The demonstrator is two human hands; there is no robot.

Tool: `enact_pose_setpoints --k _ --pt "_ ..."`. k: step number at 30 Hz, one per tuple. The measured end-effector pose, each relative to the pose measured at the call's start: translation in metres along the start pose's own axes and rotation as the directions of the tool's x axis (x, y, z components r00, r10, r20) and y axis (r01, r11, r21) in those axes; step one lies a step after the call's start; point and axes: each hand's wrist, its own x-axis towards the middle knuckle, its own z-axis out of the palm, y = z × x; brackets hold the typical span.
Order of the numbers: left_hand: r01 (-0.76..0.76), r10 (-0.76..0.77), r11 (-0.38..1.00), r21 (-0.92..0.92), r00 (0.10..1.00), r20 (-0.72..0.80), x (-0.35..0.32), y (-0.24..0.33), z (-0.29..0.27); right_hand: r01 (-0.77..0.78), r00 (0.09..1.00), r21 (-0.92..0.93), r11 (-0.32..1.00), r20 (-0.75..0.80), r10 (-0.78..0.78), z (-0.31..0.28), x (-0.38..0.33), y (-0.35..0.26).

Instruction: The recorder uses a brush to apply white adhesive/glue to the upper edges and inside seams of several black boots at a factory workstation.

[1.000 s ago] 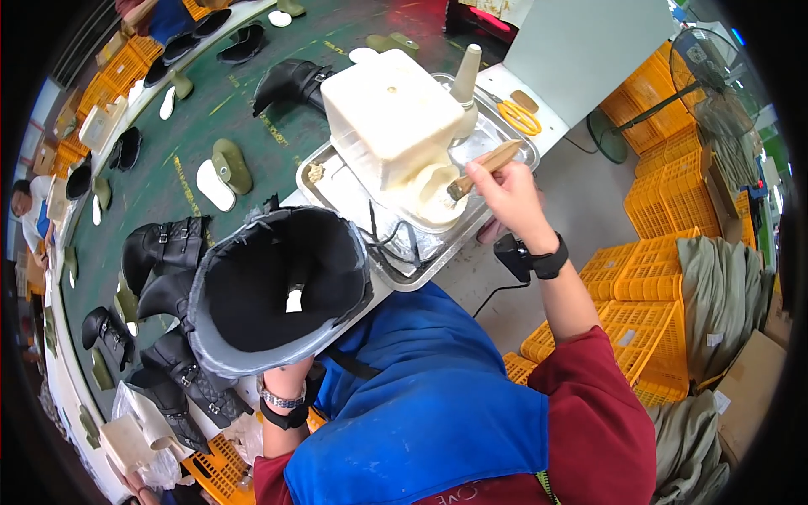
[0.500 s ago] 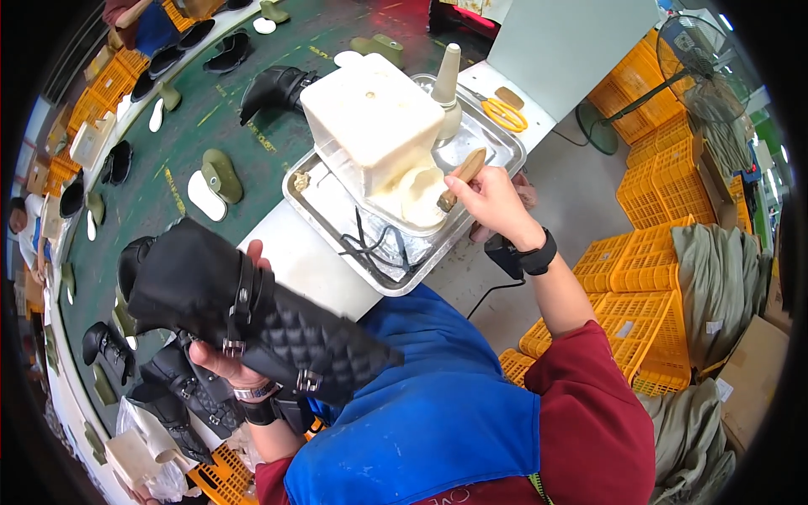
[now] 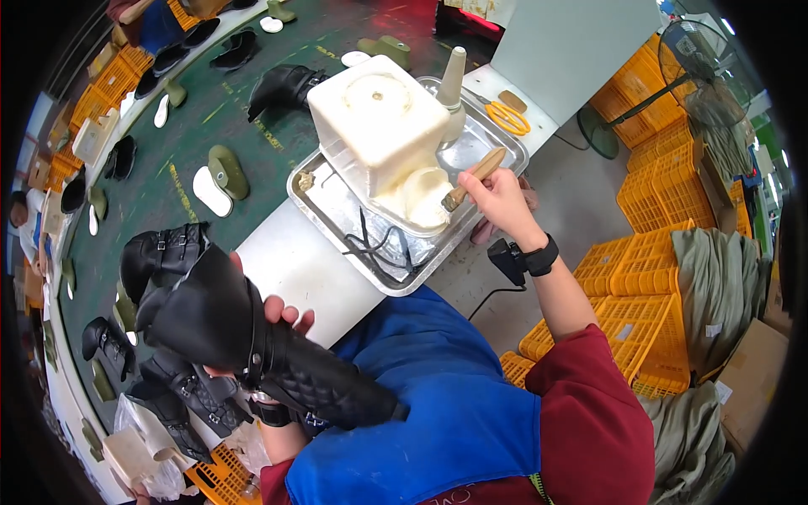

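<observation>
Leftmost, on the long dark green conveyor belt [image 3: 177, 160] that curves past the bench, lie loose pale insoles, olive shoe lasts and other black boots; nearer, the left hand [image 3: 268, 324] is closed around the quilted shaft of a tall black leather boot with buckle straps [image 3: 240, 337], its fingertips showing over the top edge while the boot lies across the person's blue apron [image 3: 438, 412] with its foot end reaching out over a pile of further black boots [image 3: 160, 370]; the grip sits mid-shaft on a long, floppy thing, so the heavy foot end could, I judge, sag and swing into that pile or slip free if the hand relaxes; next comes the bare white bench top [image 3: 295, 269], then the shallow shiny metal tray [image 3: 379, 273] holding a blocky cream-white plastic glue pot [image 3: 379, 118] with a tapered cream nozzle bottle [image 3: 452, 80] behind it and dark cords trailing across the tray floor; the right hand [image 3: 497, 198], wearing a black wristband, is curled tight on a wooden-handled brush [image 3: 473, 178] whose bristle end is at the pot's rounded front lip; a loaded brush carried toward the boot could drip on the tray, the bench, the apron or the leather's outer face; the cords could also snag the bristles; yellow-handled scissors [image 3: 507, 118] lie just beyond the tray.
</observation>
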Motion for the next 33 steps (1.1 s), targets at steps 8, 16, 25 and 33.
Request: enact_pose_setpoints --k 8,16,25,33 --pt "0.390 0.414 0.077 0.918 0.825 -0.385 -0.024 0.027 0.012 -0.021 0.999 -0.107 0.994 0.033 0.025 -0.019 -0.005 -0.007" --pt "0.500 0.215 0.024 0.865 0.843 -0.493 -0.006 0.003 0.023 0.116 0.983 0.585 0.803 0.050 -0.178 0.024 -0.019 -0.078" --pt "0.604 -0.018 -0.062 0.795 0.795 -0.606 0.013 -0.019 0.030 0.735 0.616 0.242 0.634 0.153 -0.773 0.075 -0.024 -0.108" --pt "0.638 -0.045 -0.171 0.751 0.756 -0.653 0.005 -0.013 0.028 0.732 0.650 0.041 0.680 0.258 -0.715 0.078 -0.034 -0.100"
